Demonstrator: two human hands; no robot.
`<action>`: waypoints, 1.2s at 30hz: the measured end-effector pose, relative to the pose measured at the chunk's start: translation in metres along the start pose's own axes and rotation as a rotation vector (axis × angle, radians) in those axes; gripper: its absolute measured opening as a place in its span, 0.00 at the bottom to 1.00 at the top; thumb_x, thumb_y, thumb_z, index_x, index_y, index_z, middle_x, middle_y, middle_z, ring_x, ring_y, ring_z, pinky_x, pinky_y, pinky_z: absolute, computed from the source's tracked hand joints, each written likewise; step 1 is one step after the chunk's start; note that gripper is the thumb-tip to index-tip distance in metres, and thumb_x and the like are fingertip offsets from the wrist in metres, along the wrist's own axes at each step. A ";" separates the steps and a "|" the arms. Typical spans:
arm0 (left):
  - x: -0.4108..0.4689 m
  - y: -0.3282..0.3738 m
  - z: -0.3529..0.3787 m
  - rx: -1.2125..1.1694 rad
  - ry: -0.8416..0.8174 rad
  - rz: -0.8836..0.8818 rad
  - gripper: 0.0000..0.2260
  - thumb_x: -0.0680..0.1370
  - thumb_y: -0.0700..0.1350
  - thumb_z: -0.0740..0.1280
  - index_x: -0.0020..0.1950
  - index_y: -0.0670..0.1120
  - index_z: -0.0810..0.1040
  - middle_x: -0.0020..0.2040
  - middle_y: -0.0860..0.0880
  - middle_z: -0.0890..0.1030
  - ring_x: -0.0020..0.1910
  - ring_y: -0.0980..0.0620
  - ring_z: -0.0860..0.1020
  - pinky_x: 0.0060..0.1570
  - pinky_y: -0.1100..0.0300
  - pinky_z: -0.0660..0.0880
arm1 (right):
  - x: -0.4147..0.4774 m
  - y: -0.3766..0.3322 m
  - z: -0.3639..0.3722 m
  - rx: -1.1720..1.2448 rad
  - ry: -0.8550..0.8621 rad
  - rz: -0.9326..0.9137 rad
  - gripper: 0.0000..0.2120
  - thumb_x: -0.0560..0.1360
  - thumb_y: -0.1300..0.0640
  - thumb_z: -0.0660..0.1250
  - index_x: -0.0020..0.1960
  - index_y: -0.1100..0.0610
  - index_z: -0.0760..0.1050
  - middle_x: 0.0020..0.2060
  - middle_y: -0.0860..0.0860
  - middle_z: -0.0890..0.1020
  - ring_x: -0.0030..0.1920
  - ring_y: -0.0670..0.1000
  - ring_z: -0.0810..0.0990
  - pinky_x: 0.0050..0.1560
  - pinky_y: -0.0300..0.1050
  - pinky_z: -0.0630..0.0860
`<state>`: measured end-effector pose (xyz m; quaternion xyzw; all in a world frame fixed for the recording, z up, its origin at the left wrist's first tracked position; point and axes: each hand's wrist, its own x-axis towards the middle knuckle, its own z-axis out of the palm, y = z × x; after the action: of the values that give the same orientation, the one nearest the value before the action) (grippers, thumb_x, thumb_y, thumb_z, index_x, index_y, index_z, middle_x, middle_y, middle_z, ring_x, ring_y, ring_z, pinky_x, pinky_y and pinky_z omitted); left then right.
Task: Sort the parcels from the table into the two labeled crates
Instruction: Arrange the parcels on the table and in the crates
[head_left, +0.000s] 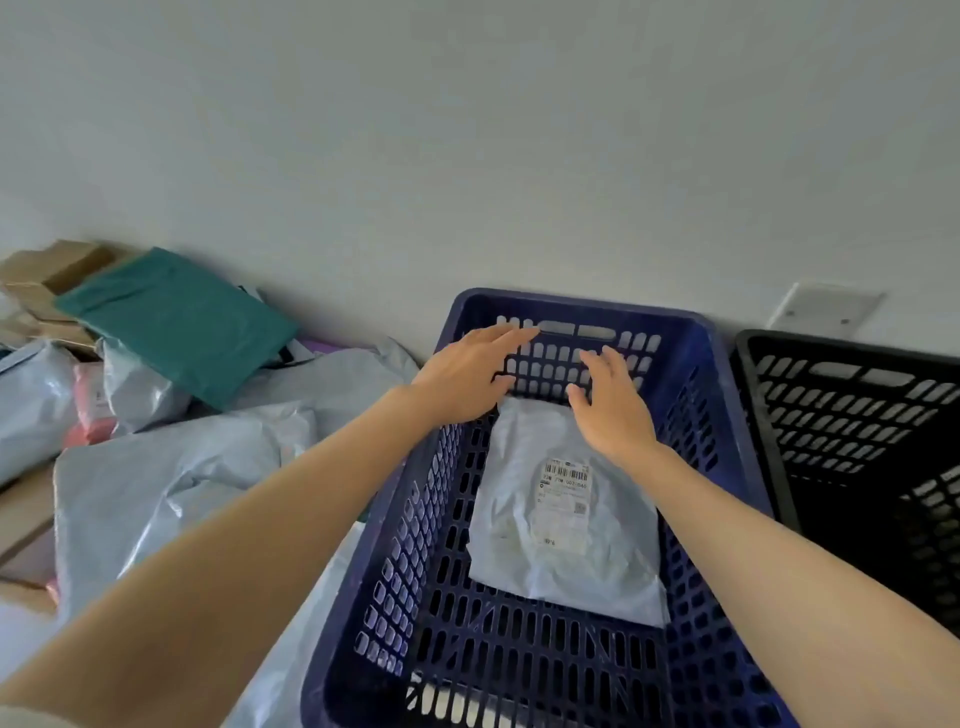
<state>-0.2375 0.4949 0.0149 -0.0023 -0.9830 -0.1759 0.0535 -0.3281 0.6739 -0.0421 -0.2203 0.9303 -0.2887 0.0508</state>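
Grey parcel (563, 525) in blue crate (582, 304), left hand (465, 376) and right hand (615, 410) over it, grips spread

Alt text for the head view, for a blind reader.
The left hand and right hand, both open, reach over a grey labelled parcel in the blue crate. A black crate stands on its right, a heap of parcels on its left.

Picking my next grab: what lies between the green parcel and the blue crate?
Head view: crumpled grey mailers fill the stretch from green parcel to blue crate.
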 end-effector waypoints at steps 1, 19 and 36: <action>-0.004 -0.005 -0.009 0.000 0.013 -0.006 0.28 0.81 0.44 0.60 0.78 0.56 0.54 0.78 0.51 0.58 0.75 0.49 0.59 0.67 0.50 0.66 | 0.000 -0.010 -0.004 0.000 0.005 -0.013 0.25 0.82 0.51 0.57 0.77 0.51 0.57 0.78 0.50 0.50 0.71 0.53 0.68 0.65 0.55 0.71; -0.146 -0.169 -0.111 0.067 0.082 -0.054 0.27 0.80 0.44 0.62 0.78 0.55 0.58 0.76 0.50 0.63 0.70 0.47 0.68 0.65 0.52 0.69 | -0.056 -0.201 0.057 0.001 0.113 -0.188 0.25 0.83 0.53 0.57 0.77 0.56 0.57 0.76 0.53 0.57 0.73 0.54 0.63 0.66 0.53 0.68; -0.296 -0.262 -0.080 0.033 -0.003 -0.087 0.27 0.80 0.45 0.64 0.77 0.54 0.58 0.75 0.49 0.64 0.69 0.45 0.69 0.64 0.49 0.70 | -0.168 -0.275 0.171 -0.062 -0.007 -0.146 0.24 0.82 0.56 0.58 0.76 0.57 0.60 0.74 0.52 0.62 0.70 0.53 0.67 0.65 0.54 0.69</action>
<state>0.0592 0.2254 -0.0326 0.0408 -0.9849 -0.1620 0.0443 -0.0346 0.4571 -0.0349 -0.2899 0.9201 -0.2620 0.0259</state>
